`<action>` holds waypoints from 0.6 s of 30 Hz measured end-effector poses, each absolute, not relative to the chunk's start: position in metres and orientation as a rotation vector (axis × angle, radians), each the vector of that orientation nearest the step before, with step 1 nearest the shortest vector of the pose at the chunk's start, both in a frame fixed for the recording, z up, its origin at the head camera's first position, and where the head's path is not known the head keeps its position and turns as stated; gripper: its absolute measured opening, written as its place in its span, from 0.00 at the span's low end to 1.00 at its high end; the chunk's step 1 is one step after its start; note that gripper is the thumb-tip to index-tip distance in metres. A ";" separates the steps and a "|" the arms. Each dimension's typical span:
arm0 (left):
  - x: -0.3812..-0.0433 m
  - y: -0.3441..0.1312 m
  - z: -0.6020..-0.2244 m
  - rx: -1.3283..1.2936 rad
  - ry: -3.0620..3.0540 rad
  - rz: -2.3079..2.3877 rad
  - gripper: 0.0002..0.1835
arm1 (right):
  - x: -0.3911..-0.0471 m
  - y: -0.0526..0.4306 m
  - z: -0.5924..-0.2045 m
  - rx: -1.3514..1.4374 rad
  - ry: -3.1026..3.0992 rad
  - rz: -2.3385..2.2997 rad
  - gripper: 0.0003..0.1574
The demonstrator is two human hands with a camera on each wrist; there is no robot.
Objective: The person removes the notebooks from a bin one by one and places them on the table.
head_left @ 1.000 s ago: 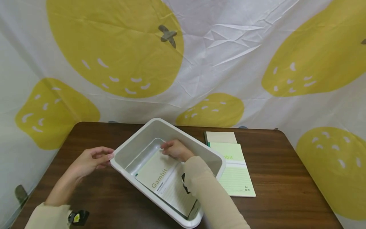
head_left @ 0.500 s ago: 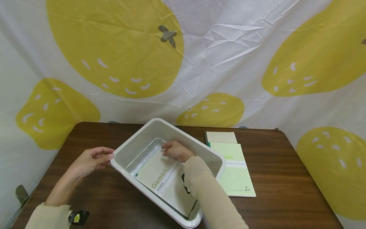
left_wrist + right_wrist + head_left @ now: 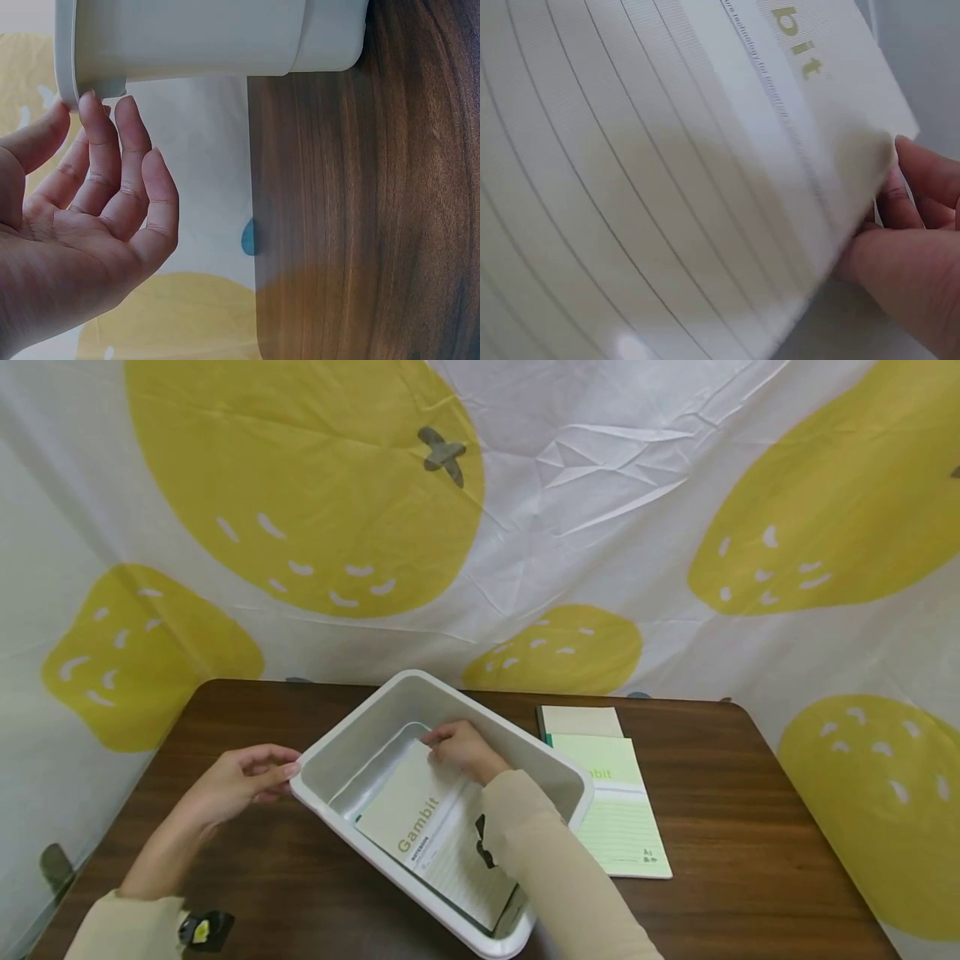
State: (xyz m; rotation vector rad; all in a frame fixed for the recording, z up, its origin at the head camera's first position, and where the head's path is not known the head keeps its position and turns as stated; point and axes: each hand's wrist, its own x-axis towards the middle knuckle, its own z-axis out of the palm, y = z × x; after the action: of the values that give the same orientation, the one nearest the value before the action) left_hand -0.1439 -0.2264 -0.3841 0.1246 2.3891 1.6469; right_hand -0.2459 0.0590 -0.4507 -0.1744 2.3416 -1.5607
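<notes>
A cream notebook (image 3: pixel 401 802) lettered "Gambit" lies aslant inside a pale grey plastic bin (image 3: pixel 382 735). My right hand (image 3: pixel 463 752) reaches into the bin and grips the notebook's edge near its far corner. In the right wrist view, the notebook's cover (image 3: pixel 667 187) fills most of the picture, with the right hand (image 3: pixel 915 202) at its edge; part of the fingers is behind the notebook. At the bin's left corner, my left hand (image 3: pixel 240 781) pinches the rim. The left wrist view has thumb and fingertips of this hand (image 3: pixel 105 180) at the lip, other fingers loosely bent.
To the right of the bin, a pale green notebook (image 3: pixel 622 835) overlaps a cream one (image 3: pixel 581 720) on the dark wooden table (image 3: pixel 735 827). Behind the table hangs a white cloth (image 3: pixel 570 485) with large yellow fruit prints. My right sleeve (image 3: pixel 555 860) crosses the bin's near right side.
The notebook's far edge in the bin has risen slightly along with my right hand. My left hand stays at the bin's corner.
</notes>
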 end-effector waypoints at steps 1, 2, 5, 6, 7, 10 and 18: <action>-0.144 -0.226 -0.384 0.128 2.392 1.643 0.24 | -0.248 0.059 -0.453 -0.175 2.346 -1.562 0.16; -0.144 -0.226 -0.384 0.129 2.394 1.639 0.24 | -0.252 0.059 -0.457 -0.166 2.352 -1.560 0.16; -0.144 -0.227 -0.384 0.135 2.395 1.636 0.24 | -0.251 0.057 -0.451 -0.124 2.368 -1.544 0.16; -0.144 -0.227 -0.384 0.137 2.394 1.636 0.24 | -0.249 0.056 -0.446 -0.118 2.378 -1.539 0.17; -0.144 -0.227 -0.384 0.138 2.394 1.637 0.24 | -0.241 0.053 -0.431 -0.064 2.386 -1.510 0.18; -0.144 -0.227 -0.384 0.137 2.391 1.641 0.24 | -0.233 0.052 -0.413 -0.061 2.348 -1.563 0.19; -0.144 -0.227 -0.385 0.133 2.389 1.641 0.24 | -0.226 0.056 -0.382 -0.057 2.244 -1.613 0.21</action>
State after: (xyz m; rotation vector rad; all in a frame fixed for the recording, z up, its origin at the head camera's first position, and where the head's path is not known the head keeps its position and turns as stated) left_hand -0.1443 -0.2274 -0.3846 0.1327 2.3893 1.6412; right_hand -0.2261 0.0559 -0.3820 -0.0573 2.2442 -1.6132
